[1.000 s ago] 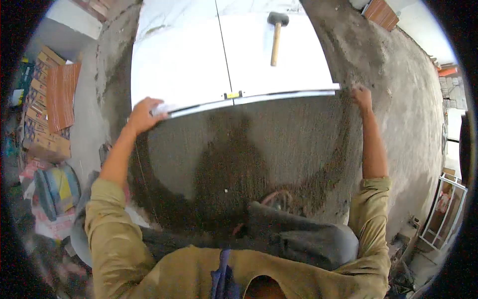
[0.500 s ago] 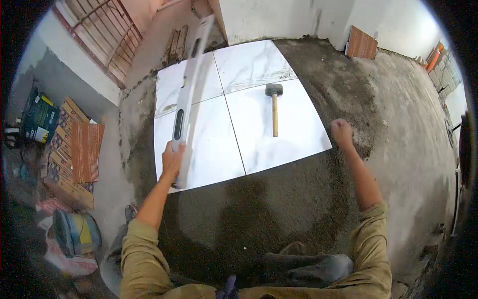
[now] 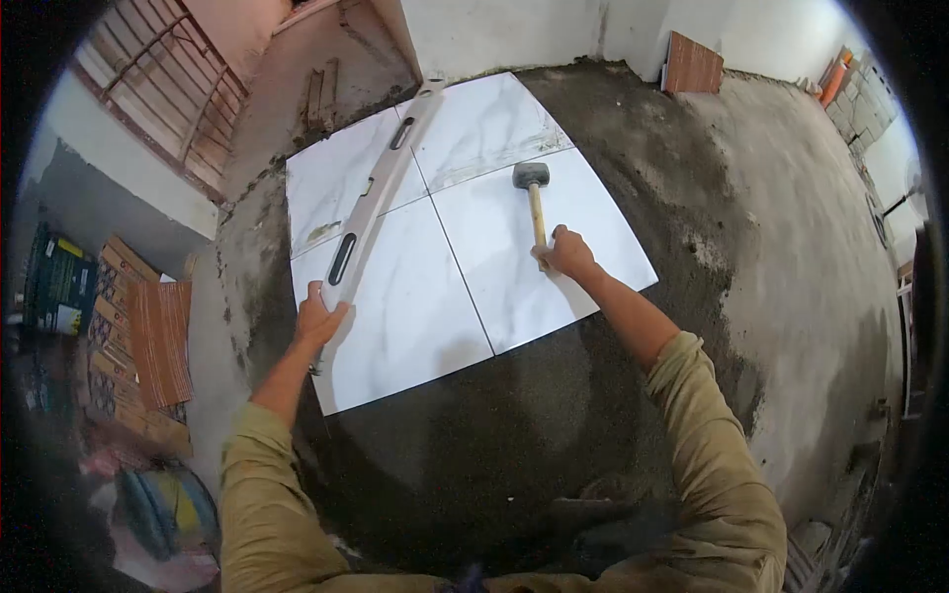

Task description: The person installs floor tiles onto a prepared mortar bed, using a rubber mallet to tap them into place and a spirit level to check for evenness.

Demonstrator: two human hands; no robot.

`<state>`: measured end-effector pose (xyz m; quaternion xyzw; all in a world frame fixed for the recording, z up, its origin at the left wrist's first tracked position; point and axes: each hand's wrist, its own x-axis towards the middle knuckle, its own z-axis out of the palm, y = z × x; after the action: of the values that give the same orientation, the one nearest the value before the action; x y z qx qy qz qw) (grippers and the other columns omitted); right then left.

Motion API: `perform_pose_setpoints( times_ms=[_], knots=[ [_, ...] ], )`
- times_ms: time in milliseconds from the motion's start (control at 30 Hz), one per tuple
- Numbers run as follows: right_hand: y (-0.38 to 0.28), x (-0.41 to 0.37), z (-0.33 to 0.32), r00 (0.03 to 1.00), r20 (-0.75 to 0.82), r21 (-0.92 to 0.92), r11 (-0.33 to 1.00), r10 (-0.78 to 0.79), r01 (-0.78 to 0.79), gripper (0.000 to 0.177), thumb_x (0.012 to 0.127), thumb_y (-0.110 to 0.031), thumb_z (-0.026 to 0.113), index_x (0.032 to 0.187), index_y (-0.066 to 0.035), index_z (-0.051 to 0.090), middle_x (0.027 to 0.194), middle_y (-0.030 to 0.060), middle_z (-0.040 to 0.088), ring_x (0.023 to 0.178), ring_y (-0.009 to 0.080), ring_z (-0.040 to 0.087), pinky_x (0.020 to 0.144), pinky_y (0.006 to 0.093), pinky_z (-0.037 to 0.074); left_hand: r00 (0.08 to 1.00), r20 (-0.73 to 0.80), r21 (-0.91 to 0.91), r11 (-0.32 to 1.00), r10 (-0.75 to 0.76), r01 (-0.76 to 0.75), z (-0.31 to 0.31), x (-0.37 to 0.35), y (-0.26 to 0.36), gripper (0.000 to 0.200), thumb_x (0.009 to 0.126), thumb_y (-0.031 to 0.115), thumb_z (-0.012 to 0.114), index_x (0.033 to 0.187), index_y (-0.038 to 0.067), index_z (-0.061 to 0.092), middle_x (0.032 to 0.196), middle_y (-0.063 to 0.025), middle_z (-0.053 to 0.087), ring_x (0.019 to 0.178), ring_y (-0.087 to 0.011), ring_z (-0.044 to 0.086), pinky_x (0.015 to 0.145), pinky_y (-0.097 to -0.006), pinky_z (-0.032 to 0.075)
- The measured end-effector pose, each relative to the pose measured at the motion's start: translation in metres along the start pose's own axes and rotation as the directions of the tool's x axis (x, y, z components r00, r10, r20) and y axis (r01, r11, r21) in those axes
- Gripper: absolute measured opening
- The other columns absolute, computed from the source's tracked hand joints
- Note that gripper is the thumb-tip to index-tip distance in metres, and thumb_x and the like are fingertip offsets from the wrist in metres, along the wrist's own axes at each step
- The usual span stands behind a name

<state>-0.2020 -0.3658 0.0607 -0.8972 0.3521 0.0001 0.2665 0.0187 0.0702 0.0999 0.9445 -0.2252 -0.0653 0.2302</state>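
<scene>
My left hand [image 3: 319,317] is closed round the near end of a long spirit level [image 3: 374,198], which lies slantwise over the left white marbled tiles [image 3: 400,316]. At the end of its wooden handle, a rubber mallet [image 3: 532,176] is gripped by my right hand [image 3: 571,255]. The mallet's black head points away from me, over the right-hand tile [image 3: 494,222]. Thin dark joints separate the tiles.
Damp mortar [image 3: 474,435] spreads in front of the tiles and along their right side. Tile boxes [image 3: 117,346] and a brown wood-look tile [image 3: 161,344] stand at left, near a bucket [image 3: 168,509]. Another brown tile [image 3: 692,64] leans on the back wall.
My right hand has moved left from beyond the tiles' edge and taken hold of the mallet's handle. The spirit level has been tilted further right, with my left hand still on it.
</scene>
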Motion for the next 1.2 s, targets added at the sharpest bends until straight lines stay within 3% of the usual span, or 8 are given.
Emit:
perform_pose_setpoints(
  times_ms=[400,567,800,967,1033,1100,1133,1200],
  knots=[
    [-0.071,-0.011,0.040,0.951,0.028,0.126,0.943,0.307,-0.308,0.036,0.083,-0.020,0.057,0.105,0.006,0.047,0.067,0.0138,0.061,0.047,0.0218,0.060,0.038,0.0318,0.048,0.905,0.221,-0.046,0.931,0.363,-0.362,0.005,0.176,-0.048,0.064,0.068,0.026,0.067,0.119,-0.001,0.040,0.116,-0.0275,0.053,0.109,-0.0408,0.052,0.093,-0.0427,0.042],
    [-0.090,-0.039,0.070,0.919,-0.355,-0.123,0.967,0.169,-0.225,0.041,0.081,-0.017,0.058,0.110,0.010,0.048,0.097,0.0310,0.057,0.095,0.0386,0.058,0.084,0.0454,0.048,0.896,0.094,0.100,0.891,0.435,-0.443,0.009,0.263,-0.053,0.060,0.072,0.028,0.063,0.126,0.006,0.048,0.116,-0.0193,0.047,0.108,-0.0365,0.052,0.093,-0.0417,0.042],
    [-0.145,-0.175,0.032,0.927,-0.231,-0.105,0.940,0.294,-0.324,0.029,0.082,-0.016,0.060,0.103,0.003,0.060,0.092,0.0232,0.064,0.082,0.0315,0.064,0.073,0.0386,0.051,0.960,-0.007,0.342,0.903,0.280,-0.261,0.046,0.330,-0.039,0.048,0.082,0.018,0.053,0.129,0.027,0.051,0.118,-0.0115,0.051,0.111,-0.0287,0.052,0.094,-0.0522,0.038],
    [-0.205,-0.321,0.023,0.823,-0.245,-0.029,0.844,0.513,-0.535,0.022,0.085,-0.018,0.059,0.094,0.002,0.063,0.079,0.0173,0.065,0.069,0.0252,0.064,0.065,0.0357,0.050,0.793,-0.219,-0.353,0.712,0.568,-0.607,0.091,0.313,-0.007,0.030,0.086,0.015,0.048,0.109,0.011,0.066,0.098,-0.0119,0.066,0.091,-0.0252,0.064,0.082,-0.0350,0.049],
    [-0.251,-0.350,0.021,0.729,-0.264,-0.106,0.732,0.632,-0.673,0.027,0.085,-0.026,0.063,0.090,0.001,0.064,0.071,0.0149,0.063,0.063,0.0208,0.062,0.060,0.0343,0.048,0.788,-0.043,-0.746,0.505,0.614,-0.434,0.111,0.275,0.009,0.030,0.087,0.026,0.058,0.111,0.009,0.064,0.095,-0.0091,0.068,0.075,-0.0193,0.065,0.063,-0.0308,0.052],
    [-0.267,-0.387,0.030,0.713,-0.326,-0.098,0.728,0.621,-0.679,0.034,0.084,-0.035,0.064,0.084,-0.001,0.065,0.064,0.0127,0.060,0.060,0.0188,0.059,0.056,0.0349,0.046,0.728,0.157,-0.875,0.436,0.667,-0.211,0.116,0.232,0.028,0.028,0.088,0.031,0.057,0.105,0.011,0.067,0.088,-0.0092,0.068,0.082,-0.0202,0.066,0.068,-0.0331,0.052],
    [-0.294,-0.397,0.033,0.699,-0.316,-0.082,0.716,0.641,-0.694,0.034,0.084,-0.035,0.064,0.084,-0.001,0.065,0.064,0.0127,0.060,0.060,0.0188,0.059,0.056,0.0349,0.046,0.567,-0.055,-0.458,0.484,0.822,-0.746,0.157,0.248,0.028,0.033,0.088,0.038,0.053,0.110,0.016,0.066,0.090,-0.0116,0.069,0.082,-0.0278,0.066,0.075,-0.0395,0.051],
    [-0.352,-0.413,0.005,0.728,-0.209,-0.261,0.681,0.653,-0.685,0.030,0.084,-0.033,0.064,0.085,-0.003,0.064,0.064,0.0138,0.060,0.057,0.0235,0.057,0.057,0.0367,0.045,0.482,0.137,-0.482,0.484,0.865,-0.731,0.151,0.203,0.040,0.038,0.086,0.040,0.050,0.118,0.022,0.060,0.107,-0.0152,0.064,0.095,-0.0334,0.062,0.087,-0.0435,0.047]
  ],
)
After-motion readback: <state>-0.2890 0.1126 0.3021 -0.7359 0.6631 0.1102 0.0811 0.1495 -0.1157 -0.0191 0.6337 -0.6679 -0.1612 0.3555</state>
